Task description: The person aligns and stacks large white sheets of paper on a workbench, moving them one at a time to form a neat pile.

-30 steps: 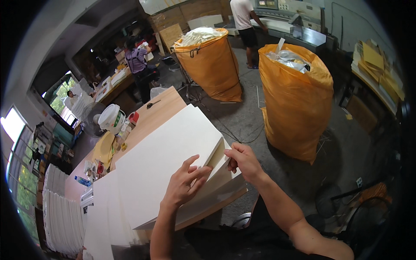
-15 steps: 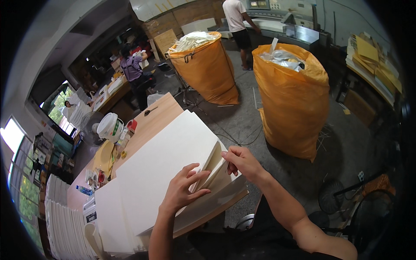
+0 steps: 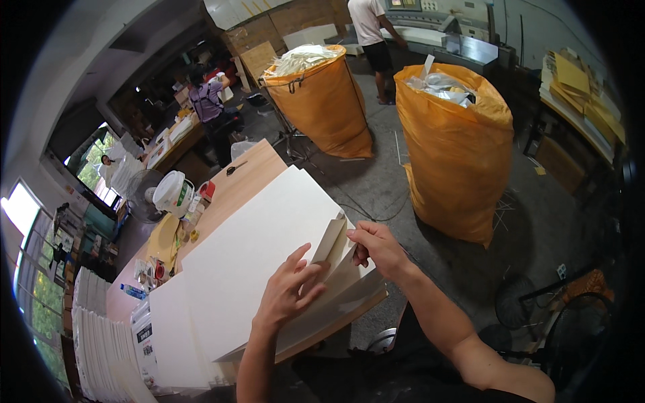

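Large white paper sheets [image 3: 248, 248] lie in a stack on the table, partly overlapping. At the stack's near right end, a narrow white strip [image 3: 330, 240] stands up like a folded flap. My right hand [image 3: 377, 250] pinches the sheet's edge beside this strip between thumb and fingers. On the strip's other side is my left hand [image 3: 290, 290], its fingers spread and bent a little, with the fingertips at the flap. Whether those fingertips press on the paper cannot be made out.
Scissors [image 3: 235, 168], a white bucket [image 3: 173, 193] and a bottle [image 3: 133, 291] are on the wooden table [image 3: 259, 161]. Two bulging orange sacks [image 3: 457, 154] stand beyond it. White stacked sheets [image 3: 101, 336] rise at left. A person [image 3: 369, 33] stands far back; another [image 3: 207, 104] is farther left.
The narrow flap shows a broader face between my hands. My left hand has shifted slightly right, its fingers bending more; my right hand keeps its pinch. The view has moved a little.
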A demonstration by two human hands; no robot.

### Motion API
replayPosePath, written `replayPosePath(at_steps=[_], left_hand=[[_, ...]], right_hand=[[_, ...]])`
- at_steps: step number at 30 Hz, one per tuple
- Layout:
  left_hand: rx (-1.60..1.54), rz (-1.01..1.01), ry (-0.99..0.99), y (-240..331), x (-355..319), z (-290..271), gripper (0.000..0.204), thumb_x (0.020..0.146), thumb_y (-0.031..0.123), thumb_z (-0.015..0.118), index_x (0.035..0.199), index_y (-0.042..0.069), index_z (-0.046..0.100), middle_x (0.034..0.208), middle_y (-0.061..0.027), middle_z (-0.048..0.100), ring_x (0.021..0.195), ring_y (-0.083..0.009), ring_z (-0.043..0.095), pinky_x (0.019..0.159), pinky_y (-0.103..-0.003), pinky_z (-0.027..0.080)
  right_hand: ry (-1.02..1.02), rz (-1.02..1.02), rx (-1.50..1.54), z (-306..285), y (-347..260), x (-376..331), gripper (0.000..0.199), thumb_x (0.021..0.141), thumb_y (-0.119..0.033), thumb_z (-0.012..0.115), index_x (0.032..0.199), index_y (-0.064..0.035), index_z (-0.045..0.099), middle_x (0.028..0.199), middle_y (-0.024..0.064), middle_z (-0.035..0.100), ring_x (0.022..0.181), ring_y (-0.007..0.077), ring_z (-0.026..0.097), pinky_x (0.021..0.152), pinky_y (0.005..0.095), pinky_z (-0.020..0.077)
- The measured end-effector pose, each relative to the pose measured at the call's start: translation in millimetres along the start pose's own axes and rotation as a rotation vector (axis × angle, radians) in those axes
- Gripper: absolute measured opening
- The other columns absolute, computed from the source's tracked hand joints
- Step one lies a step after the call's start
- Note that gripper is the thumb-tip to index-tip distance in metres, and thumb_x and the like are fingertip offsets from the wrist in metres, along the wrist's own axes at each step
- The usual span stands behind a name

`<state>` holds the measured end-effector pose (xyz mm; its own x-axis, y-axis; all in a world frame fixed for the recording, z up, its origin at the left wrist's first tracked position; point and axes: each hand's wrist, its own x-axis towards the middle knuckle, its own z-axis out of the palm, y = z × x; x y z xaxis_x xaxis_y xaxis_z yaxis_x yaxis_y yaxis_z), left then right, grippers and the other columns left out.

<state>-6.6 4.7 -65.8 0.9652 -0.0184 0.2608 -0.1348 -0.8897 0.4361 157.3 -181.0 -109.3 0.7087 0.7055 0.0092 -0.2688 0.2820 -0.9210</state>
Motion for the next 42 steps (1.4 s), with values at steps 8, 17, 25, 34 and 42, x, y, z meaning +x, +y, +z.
replayPosePath(at_steps=[8, 17, 25, 34, 42], left_hand=[[-0.132, 0.009, 0.044, -10, 1, 4, 0.042, 0.083, 0.025, 0.087, 0.122, 0.018, 0.073, 0.144, -0.0169, 0.060, 0.117, -0.0345, 0.070, 0.096, -0.041, 0.061], [-0.039, 0.030, 0.056, -9, -1, 7, 0.042, 0.086, 0.018, 0.084, 0.126, 0.018, 0.071, 0.144, -0.0182, 0.059, 0.117, -0.0370, 0.069, 0.096, -0.042, 0.060], [-0.073, 0.060, 0.081, -7, 0, 8, 0.041, 0.085, 0.019, 0.085, 0.123, 0.018, 0.071, 0.139, -0.0162, 0.062, 0.113, -0.0361, 0.070, 0.096, -0.042, 0.060], [0.071, 0.089, 0.057, -14, -1, 9, 0.046, 0.084, 0.017, 0.085, 0.128, 0.020, 0.070, 0.148, -0.0193, 0.057, 0.113, -0.0365, 0.070, 0.096, -0.042, 0.060], [-0.011, 0.047, 0.074, -1, 1, 9, 0.053, 0.075, 0.016, 0.093, 0.124, 0.019, 0.072, 0.144, -0.0148, 0.061, 0.118, -0.0344, 0.069, 0.097, -0.043, 0.061]], right_hand=[[-0.023, 0.019, 0.051, -5, 2, 0, 0.033, 0.104, -0.028, 0.065, 0.078, -0.0109, 0.054, 0.063, 0.0012, 0.058, 0.055, 0.0115, 0.062, 0.048, 0.0241, 0.0429], [-0.002, -0.004, 0.047, -1, 5, 2, 0.032, 0.104, -0.025, 0.065, 0.076, -0.0116, 0.054, 0.061, 0.0005, 0.056, 0.053, 0.0119, 0.060, 0.047, 0.0238, 0.0406], [-0.030, -0.012, 0.101, -7, 11, 1, 0.032, 0.104, -0.025, 0.064, 0.078, -0.0086, 0.056, 0.064, 0.0019, 0.059, 0.053, 0.0118, 0.061, 0.045, 0.0248, 0.0428], [0.010, -0.038, 0.086, 0, 8, -1, 0.030, 0.103, -0.022, 0.066, 0.078, -0.0090, 0.055, 0.062, 0.0021, 0.059, 0.053, 0.0122, 0.062, 0.046, 0.0253, 0.0429], [0.092, -0.098, -0.035, -3, 9, -8, 0.029, 0.103, -0.023, 0.064, 0.080, -0.0088, 0.056, 0.066, 0.0040, 0.062, 0.056, 0.0141, 0.062, 0.049, 0.0280, 0.0465]])
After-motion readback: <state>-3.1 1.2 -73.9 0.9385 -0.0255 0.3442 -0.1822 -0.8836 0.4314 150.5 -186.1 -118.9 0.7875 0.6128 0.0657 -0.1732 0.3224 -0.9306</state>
